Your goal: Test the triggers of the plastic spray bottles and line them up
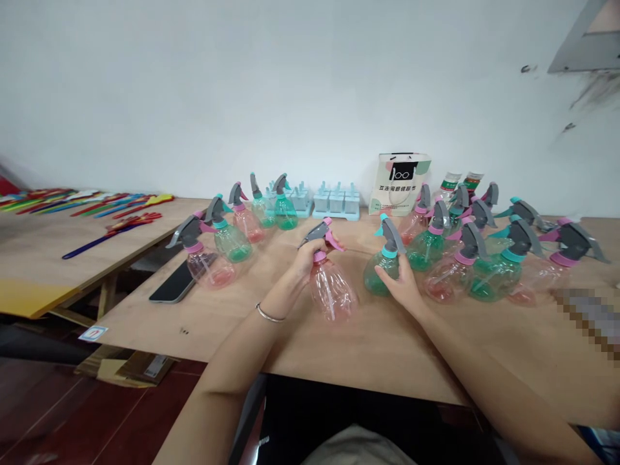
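My left hand is wrapped round the neck of a pink spray bottle with a grey and pink trigger head. The bottle is see-through, with a white tube inside. My right hand grips the side of a green spray bottle that has a grey and turquoise head. Its fingers behind the bottle are partly hidden. To the right stand several more pink and green spray bottles, close together. Another group, with a pink spray bottle in front, stands to the left.
A black phone lies at the left under the front pink bottle. Pale blue ice-lolly moulds and a printed paper bag stand by the wall. On the left table lie several colourful long-handled items. A blurred patch covers something at the right edge.
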{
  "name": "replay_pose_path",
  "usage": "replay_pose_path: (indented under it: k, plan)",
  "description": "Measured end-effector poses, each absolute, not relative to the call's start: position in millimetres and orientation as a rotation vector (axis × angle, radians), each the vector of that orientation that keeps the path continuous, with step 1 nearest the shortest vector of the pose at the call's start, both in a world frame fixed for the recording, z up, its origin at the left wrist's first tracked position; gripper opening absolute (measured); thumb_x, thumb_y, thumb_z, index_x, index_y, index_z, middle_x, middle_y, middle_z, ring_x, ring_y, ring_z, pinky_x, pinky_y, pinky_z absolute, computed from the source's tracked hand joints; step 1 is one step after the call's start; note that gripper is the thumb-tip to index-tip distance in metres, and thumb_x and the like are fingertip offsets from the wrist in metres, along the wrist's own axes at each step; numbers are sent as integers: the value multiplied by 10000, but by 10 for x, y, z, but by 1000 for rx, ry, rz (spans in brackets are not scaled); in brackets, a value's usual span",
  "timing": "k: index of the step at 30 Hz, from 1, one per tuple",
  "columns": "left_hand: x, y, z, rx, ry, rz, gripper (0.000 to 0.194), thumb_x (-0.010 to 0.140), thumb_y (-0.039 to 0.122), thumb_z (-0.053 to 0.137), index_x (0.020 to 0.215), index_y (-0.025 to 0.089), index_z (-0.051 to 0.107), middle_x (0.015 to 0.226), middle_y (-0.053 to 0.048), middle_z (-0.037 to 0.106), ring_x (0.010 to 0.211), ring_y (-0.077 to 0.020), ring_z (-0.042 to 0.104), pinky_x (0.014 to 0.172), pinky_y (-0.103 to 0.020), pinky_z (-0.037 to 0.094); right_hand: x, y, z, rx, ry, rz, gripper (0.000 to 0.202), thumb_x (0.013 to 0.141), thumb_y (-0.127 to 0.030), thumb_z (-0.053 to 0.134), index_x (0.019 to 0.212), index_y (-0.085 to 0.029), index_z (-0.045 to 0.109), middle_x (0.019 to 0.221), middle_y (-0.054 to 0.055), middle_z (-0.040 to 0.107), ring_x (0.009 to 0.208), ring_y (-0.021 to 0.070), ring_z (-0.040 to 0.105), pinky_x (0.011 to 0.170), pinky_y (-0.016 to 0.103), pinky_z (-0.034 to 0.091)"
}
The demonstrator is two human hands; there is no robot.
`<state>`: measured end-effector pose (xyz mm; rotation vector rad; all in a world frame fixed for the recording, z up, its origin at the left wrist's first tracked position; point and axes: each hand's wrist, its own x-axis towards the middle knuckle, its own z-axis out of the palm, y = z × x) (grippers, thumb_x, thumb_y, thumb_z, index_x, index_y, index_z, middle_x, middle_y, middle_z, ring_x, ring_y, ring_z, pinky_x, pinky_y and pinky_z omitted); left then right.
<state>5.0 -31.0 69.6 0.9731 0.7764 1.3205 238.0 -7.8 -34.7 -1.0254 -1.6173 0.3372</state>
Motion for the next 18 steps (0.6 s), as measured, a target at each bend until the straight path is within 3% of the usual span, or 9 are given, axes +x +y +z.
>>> replay_pose_path:
  k: [4, 8, 10, 14, 18]
  plan:
    - [60, -298, 683, 1019, 762, 1324, 272, 504, 165, 570, 771, 164, 625, 750, -39, 650, 791, -193, 655, 432, -172, 320, 2381, -79, -347, -1030, -1614, 340, 509, 822, -445, 661, 1249, -202, 526, 1223, 128, 640, 1184, 305, 594, 1066, 520, 439]
    - [50, -298, 663, 1169, 767, 1435, 64, 511, 194, 546, 568, 165, 557, 610, -18, 546, 613, -131, 557, 508, -217, 444, 2379, -89, -335, -1037, -1621, 349, 513, 827, -453, 656, 1259, -206, 527, 1229, 124, 637, 1197, 305, 589, 1075, 519, 432]
    - [5, -283, 667, 1302, 796, 1481, 46, 542, 209, 538, 555, 173, 564, 624, -25, 565, 637, -141, 570, 628, -256, 520, 2377, -98, -326, -1044, -1621, 348, 515, 826, -454, 658, 1258, -205, 530, 1228, 125, 638, 1197, 304, 590, 1077, 516, 433]
    - [-290, -140, 675, 1582, 989, 1593, 183, 628, 218, 535, 739, 190, 677, 821, -35, 706, 868, -206, 663, 921, -348, 540, 2376, -109, -320, -1046, -1626, 368, 532, 838, -452, 651, 1292, -212, 514, 1260, 123, 630, 1202, 294, 590, 1073, 505, 441]
    - [-813, 154, 616, 1667, 1245, 1787, 217, 681, 277, 610, 857, 194, 705, 931, -45, 747, 956, -234, 686, 965, -392, 544, 2370, -104, -326, -1059, -1610, 363, 526, 829, -461, 657, 1274, -212, 526, 1220, 120, 645, 1174, 297, 603, 1057, 510, 454]
